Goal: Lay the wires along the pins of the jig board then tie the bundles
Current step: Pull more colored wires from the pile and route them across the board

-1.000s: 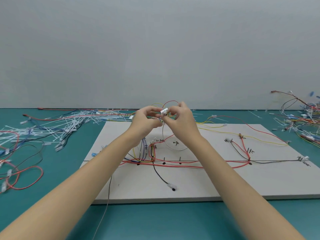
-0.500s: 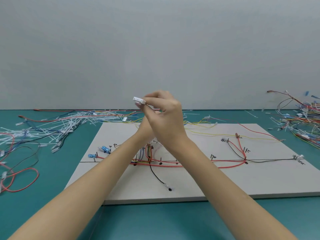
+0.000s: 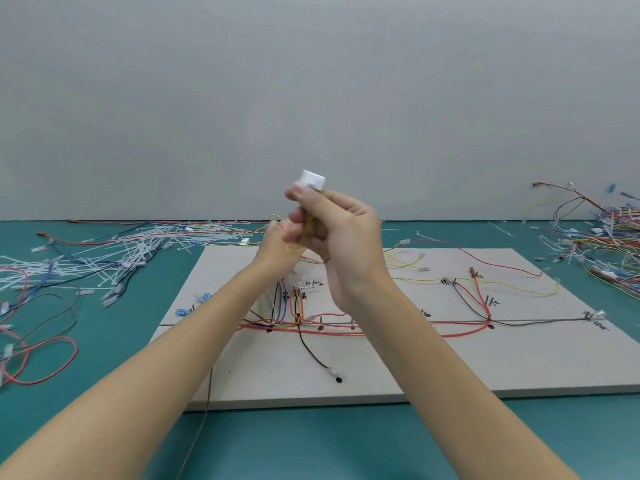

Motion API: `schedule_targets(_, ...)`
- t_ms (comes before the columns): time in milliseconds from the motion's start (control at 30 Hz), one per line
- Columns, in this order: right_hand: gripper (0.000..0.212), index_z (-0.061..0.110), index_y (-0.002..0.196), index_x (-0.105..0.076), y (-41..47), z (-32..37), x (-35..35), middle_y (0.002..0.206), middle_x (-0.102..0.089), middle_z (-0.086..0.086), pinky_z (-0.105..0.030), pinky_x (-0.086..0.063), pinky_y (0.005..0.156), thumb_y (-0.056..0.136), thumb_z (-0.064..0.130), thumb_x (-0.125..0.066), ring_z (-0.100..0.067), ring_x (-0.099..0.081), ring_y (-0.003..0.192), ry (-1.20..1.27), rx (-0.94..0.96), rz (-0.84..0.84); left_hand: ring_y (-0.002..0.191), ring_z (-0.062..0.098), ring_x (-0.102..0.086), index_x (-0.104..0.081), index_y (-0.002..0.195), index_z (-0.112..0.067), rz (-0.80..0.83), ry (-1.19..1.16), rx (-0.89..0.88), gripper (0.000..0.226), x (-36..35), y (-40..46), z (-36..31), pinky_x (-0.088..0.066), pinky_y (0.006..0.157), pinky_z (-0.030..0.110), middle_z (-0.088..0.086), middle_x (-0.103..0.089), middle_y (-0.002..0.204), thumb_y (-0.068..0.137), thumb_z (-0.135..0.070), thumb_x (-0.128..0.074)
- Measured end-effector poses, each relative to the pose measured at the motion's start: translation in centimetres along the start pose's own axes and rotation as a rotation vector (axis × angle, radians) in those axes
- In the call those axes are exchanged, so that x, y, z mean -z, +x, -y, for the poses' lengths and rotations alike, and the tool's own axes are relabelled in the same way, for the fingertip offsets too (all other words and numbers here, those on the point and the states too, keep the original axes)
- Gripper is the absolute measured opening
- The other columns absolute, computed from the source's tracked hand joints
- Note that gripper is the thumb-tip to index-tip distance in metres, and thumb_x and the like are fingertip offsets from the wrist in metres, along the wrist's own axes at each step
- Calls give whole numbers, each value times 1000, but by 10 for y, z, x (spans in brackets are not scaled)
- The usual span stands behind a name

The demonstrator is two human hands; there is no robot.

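Raised above the jig board (image 3: 450, 368), my right hand (image 3: 346, 237) has its fingers curled and pinches a small white connector (image 3: 313, 180) between thumb and fingertips, the connector poking up past them. A yellow wire (image 3: 304, 233) runs down from that grip toward my left hand (image 3: 277, 247), which sits just behind and below the right, mostly hidden by it; its fingers look curled around the wire, though I cannot see the hold clearly. Both hands hover over the board's far left part, well clear of its surface. On the board, red, black and yellow wires (image 3: 398, 332) already lie along the pins, with a black lead ending in a clear terminal (image 3: 330, 370) near the board's front edge. Left of the board lies a heap of white cable ties (image 3: 114, 251) among loose wires; right of the board is another tangle of coloured wires (image 3: 602, 244).
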State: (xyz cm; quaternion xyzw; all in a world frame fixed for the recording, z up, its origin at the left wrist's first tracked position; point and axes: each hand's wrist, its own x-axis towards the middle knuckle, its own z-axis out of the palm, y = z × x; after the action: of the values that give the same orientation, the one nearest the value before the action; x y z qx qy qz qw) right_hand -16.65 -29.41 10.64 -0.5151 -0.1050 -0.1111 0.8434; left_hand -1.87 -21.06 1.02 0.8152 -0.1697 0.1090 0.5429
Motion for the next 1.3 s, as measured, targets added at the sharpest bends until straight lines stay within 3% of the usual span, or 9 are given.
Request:
schedule_targets(100, 13, 7, 82, -64, 16, -5, 24, 53, -46, 1, -18, -32, 38, 93, 15, -61, -9, -35, 37, -64, -132, -114, 85, 1, -55, -61, 120, -11, -59, 27, -56, 53, 7, -3, -1, -57, 84, 47, -15, -54, 89, 80, 20, -44)
schedule_targets(233, 13, 12, 73, -62, 32, -13, 61, 58, -31, 3, -18, -16, 36, 83, 17, -68, -9, -19, 41, -407, -275, -222, 90, 18, -54, -53, 134, -20, -104, 107, -115, 69, 13, -7, -6, -54, 79, 33, 1, -52, 115, 77, 18, -45)
schedule_targets(333, 22, 13, 78, -61, 32, -19, 77, 59, -27, 3, -17, -17, 37, 75, 28, -77, -10, -19, 40, -657, -310, -150, 67, 10, -46, -40, 145, -28, -14, 278, -253, 80, 14, -15, -15, -48, 72, 29, 1, -42, 133, 77, 13, -48)
schedule_targets(433, 39, 7, 84, -71, 27, -27, 81, 51, -30, 7, -14, -16, 35, 73, 43, -80, -7, -20, 37, -862, -309, 14, 69, 10, -50, -27, 149, -42, 73, 382, -284, 93, 10, -20, -22, -53, 68, 39, -7, -33, 138, 75, 3, -62)
schedule_targets(600, 13, 9, 87, -74, 25, -33, 87, 65, -67, -2, -11, -18, 38, 86, 22, -71, -8, -27, 35, -783, -275, 56, 89, 24, -57, -10, 147, -55, 105, 601, -289, 101, 14, -19, -26, -54, 72, 44, -2, -31, 140, 77, -16, -72)
schedule_targets(767, 15, 12, 74, -71, 29, -22, 98, 55, -54, 0, -14, -23, 35, 86, 22, -71, -5, -31, 35, -708, -270, 13, 94, 25, -58, -20, 148, -50, 98, 576, -281, 87, 25, -16, -15, -54, 79, 47, -1, -35, 133, 85, -4, -59)
schedule_targets(967, 18, 2, 90, -74, 33, -13, 100, 48, -48, 2, -11, -23, 35, 88, 18, -68, -2, -34, 33, -628, -120, -145, 81, 24, -61, -4, 146, -54, 58, 668, -334, 102, 33, -18, -2, -55, 59, 46, -4, -36, 119, 81, -4, -64)
schedule_targets(1200, 13, 6, 90, -74, 36, -4, 111, 40, -48, 4, -8, -29, 37, 90, 16, -65, -3, -40, 33, -528, 37, -325, 85, 17, -60, -18, 144, -54, 51, 656, -310, 79, 43, -7, 9, -55, 67, 38, -9, -43, 125, 88, -20, -62)
schedule_targets(1300, 13, 8, 91, -74, 36, -7, 115, 43, -54, 1, -9, -31, 42, 90, 16, -64, -2, -40, 34, -502, 85, -398, 99, 16, -57, -44, 138, -38, -27, 334, -151, 63, 43, 1, 12, -47, 78, 29, -8, -46, 122, 83, -23, -70)
